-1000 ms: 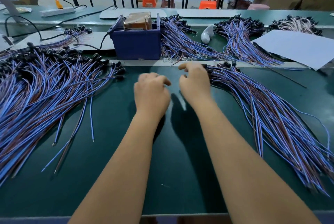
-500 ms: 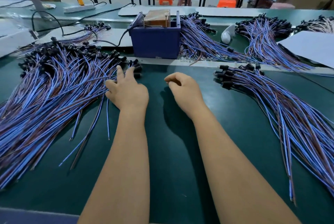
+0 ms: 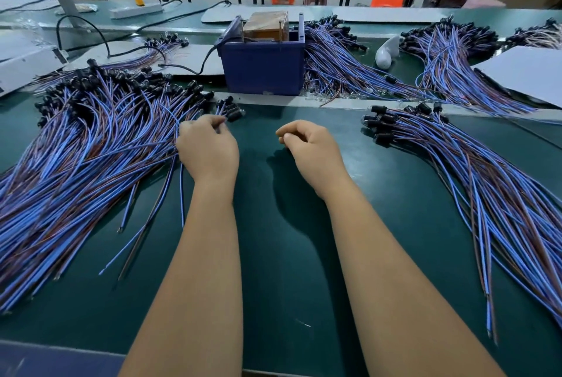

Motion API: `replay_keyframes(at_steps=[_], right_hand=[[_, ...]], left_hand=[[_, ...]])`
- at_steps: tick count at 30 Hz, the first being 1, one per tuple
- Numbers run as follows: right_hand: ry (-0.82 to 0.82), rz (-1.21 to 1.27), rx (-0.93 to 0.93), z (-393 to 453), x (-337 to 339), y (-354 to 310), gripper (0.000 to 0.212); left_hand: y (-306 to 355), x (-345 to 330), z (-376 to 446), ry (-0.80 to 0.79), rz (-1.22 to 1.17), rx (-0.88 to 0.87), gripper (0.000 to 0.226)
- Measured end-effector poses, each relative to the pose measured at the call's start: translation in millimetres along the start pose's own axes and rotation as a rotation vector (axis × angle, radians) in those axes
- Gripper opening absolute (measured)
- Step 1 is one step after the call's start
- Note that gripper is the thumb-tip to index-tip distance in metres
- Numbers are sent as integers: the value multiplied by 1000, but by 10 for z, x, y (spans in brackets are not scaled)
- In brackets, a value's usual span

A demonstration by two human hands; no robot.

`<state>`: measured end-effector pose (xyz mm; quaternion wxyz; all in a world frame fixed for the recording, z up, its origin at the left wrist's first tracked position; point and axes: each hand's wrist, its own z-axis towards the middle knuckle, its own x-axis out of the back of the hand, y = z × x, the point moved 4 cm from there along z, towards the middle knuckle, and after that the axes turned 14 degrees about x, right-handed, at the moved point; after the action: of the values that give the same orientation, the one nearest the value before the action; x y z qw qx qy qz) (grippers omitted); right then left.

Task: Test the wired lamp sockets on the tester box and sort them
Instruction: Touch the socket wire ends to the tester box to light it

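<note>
A large pile of wired lamp sockets (image 3: 91,145) with blue and brown leads and black socket heads covers the left of the green table. My left hand (image 3: 206,148) lies at its right edge, fingers curled round a few leads just behind some black sockets (image 3: 229,109). My right hand (image 3: 310,145) hovers over bare table at the centre, fingers loosely curled, holding nothing. A second pile of sockets (image 3: 474,188) fans out on the right. The blue tester box (image 3: 263,66) stands behind the hands, with a brown block on top.
More socket bundles (image 3: 340,69) lie behind the box and at the far right (image 3: 450,66). A white sheet (image 3: 523,72) sits back right, a white device (image 3: 21,66) far left, a black cable (image 3: 100,39) and power strip (image 3: 135,10) behind. The table's near edge (image 3: 60,355) is at the bottom.
My left hand has curled from flat on the left pile to gripping a few leads. My right hand came away from the right pile to the centre, then moved little.
</note>
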<state>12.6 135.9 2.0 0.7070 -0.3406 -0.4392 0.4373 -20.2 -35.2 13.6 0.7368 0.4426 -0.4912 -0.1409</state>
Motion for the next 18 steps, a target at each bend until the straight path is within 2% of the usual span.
replay_keyframes(at_steps=[2,4,7,10,11,13,18], right_hand=[[38,50,-17,-7,16,-13,23],[82,122,-34,-13,40,-23,23],[126,287,-68,-5,65,-42,23],[115,405,-103,5,73,-59,27],[116,431,-101,7,80,-65,28],[146,501,-107,6,112,-66,27],[293,659,-180,-8,216,-35,18]], left_hand=[[52,-8,-7,-59,-327,16,22],[116,-25,-83,-192,-686,97,22],[228,-64,-223,-366,-967,172,36],[391,-182,-380,-807,-1159,170,59],[433,-212,-434,-940,-1156,163,62],[489,-263,-555,-1107,-1059,142,63],[496,-346,-758,-1325,-650,102,61]])
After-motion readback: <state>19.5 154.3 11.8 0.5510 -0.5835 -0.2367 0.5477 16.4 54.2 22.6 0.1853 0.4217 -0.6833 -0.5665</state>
